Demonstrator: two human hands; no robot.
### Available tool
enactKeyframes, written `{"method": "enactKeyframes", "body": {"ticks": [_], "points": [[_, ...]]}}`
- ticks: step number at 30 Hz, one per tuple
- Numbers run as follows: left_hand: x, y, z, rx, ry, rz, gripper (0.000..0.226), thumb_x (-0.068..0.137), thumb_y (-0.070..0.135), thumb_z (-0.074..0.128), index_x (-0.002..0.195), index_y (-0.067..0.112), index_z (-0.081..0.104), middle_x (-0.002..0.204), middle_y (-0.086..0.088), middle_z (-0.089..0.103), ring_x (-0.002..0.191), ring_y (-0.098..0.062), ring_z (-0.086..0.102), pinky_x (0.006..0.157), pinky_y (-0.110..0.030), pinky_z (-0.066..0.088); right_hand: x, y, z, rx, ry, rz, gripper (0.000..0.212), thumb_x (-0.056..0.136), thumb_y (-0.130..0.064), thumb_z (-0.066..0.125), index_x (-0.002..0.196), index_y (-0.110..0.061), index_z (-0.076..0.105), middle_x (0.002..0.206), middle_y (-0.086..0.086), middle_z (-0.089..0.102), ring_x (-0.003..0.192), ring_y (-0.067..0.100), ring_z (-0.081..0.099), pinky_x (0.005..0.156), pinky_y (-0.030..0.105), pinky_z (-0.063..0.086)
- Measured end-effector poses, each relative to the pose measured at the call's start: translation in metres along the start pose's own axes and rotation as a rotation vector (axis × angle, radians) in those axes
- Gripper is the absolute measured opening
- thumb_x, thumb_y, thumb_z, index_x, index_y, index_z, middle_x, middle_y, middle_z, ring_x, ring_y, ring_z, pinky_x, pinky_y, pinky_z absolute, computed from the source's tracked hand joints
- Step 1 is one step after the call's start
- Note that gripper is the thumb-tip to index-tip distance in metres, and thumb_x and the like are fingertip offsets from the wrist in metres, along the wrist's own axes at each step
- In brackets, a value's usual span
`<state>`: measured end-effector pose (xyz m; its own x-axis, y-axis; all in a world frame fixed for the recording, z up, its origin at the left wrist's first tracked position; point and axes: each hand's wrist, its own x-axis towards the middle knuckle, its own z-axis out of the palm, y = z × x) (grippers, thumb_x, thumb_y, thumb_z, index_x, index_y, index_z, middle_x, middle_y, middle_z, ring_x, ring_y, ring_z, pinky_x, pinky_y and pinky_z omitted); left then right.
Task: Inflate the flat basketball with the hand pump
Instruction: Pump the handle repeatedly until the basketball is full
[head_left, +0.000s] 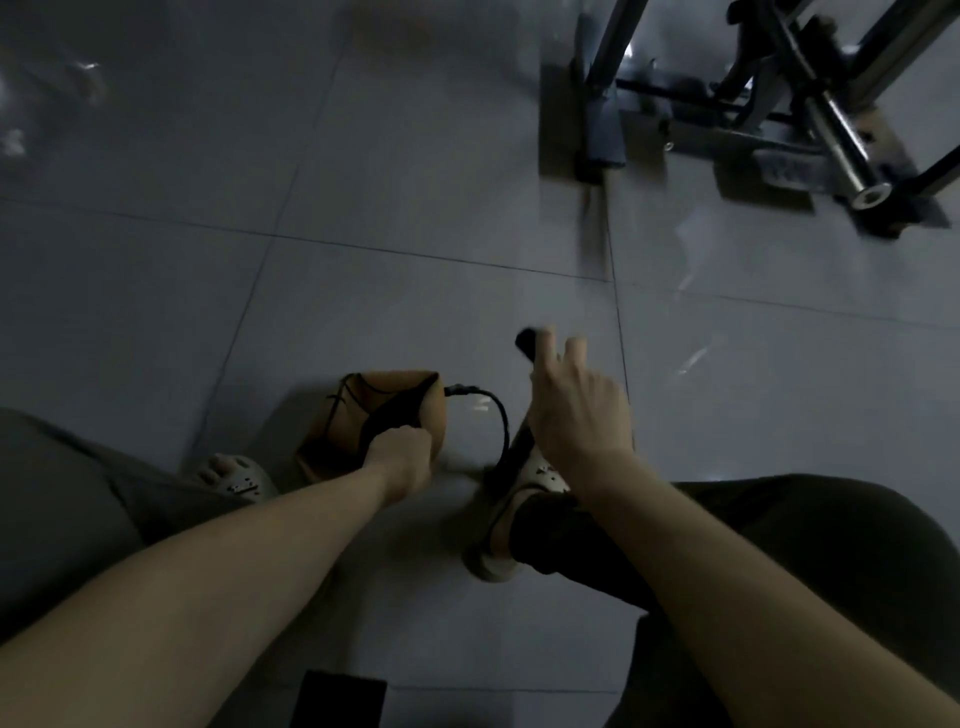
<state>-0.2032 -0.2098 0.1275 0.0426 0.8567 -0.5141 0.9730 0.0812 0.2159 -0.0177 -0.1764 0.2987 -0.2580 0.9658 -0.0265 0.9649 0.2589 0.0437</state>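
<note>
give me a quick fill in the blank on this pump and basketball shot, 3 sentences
1. The left hand grips the flat ____ on the floor.
2. The right hand is on the pump's black ____.
3. A black ____ runs from the pump to the ball's valve.

Missing words: basketball; handle; hose

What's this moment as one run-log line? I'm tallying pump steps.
left hand: grips flat ball on floor | right hand: on pump handle | hose: plugged into ball | ball: caved in

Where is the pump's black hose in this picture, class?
In the head view, the black hose curves low at centre, running from the flat basketball held by the left hand toward the pump beneath the right hand.
</note>
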Motion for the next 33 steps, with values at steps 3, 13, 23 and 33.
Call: {"method": "enactKeyframes", "body": {"ticks": [3, 13, 23, 33], "points": [[-0.004, -0.003, 0.004, -0.058, -0.004, -0.048, 0.013, 0.096, 0.013, 0.048, 0.086, 0.015, 0.057, 0.094, -0.008, 0.066, 0.074, -0.023, 0.059, 0.059, -0.034, 0.044, 0.0, -0.001, -0.035, -0.044, 0.099, 0.029, 0.054, 0.099, -0.018, 0.046, 0.148, -0.015, 0.022, 0.104, 0.012, 0.048, 0.047, 0.016, 0.032, 0.042, 0.028, 0.016], [0.005, -0.005, 0.005, -0.095, 0.061, -0.1, 0.024, 0.097, 0.02, 0.049, 0.103, 0.004, 0.066, 0.101, -0.014, 0.067, 0.094, -0.033, 0.065, 0.078, -0.037, 0.053, -0.032, -0.011, 0.032, -0.054, -0.08, -0.05, 0.072, 0.095, -0.015, 0.047, 0.156, -0.01, 0.008, 0.115, 0.016, 0.048, 0.061, 0.019, 0.042, 0.047, 0.03, 0.044], [0.009, -0.004, 0.015, -0.001, 0.108, 0.008, 0.025, 0.099, 0.02, 0.046, 0.102, 0.009, 0.068, 0.1, -0.013, 0.07, 0.094, -0.031, 0.069, 0.075, -0.034, 0.051, -0.009, -0.005, 0.069, -0.048, -0.159, -0.032, 0.074, 0.096, -0.015, 0.05, 0.156, -0.013, 0.006, 0.111, 0.014, 0.049, 0.068, 0.019, 0.04, 0.05, 0.03, 0.037], [0.006, -0.005, 0.029, 0.505, 0.121, 0.157, 0.073, 0.1, 0.046, 0.041, 0.155, 0.007, 0.013, 0.16, -0.021, 0.016, 0.148, -0.038, 0.014, 0.119, -0.057, 0.01, -0.002, 0.014, -0.029, -0.034, 0.097, 0.028, 0.073, 0.095, -0.018, 0.055, 0.152, -0.023, 0.011, 0.097, 0.009, 0.052, 0.062, 0.021, 0.041, 0.048, 0.029, 0.025]]}}
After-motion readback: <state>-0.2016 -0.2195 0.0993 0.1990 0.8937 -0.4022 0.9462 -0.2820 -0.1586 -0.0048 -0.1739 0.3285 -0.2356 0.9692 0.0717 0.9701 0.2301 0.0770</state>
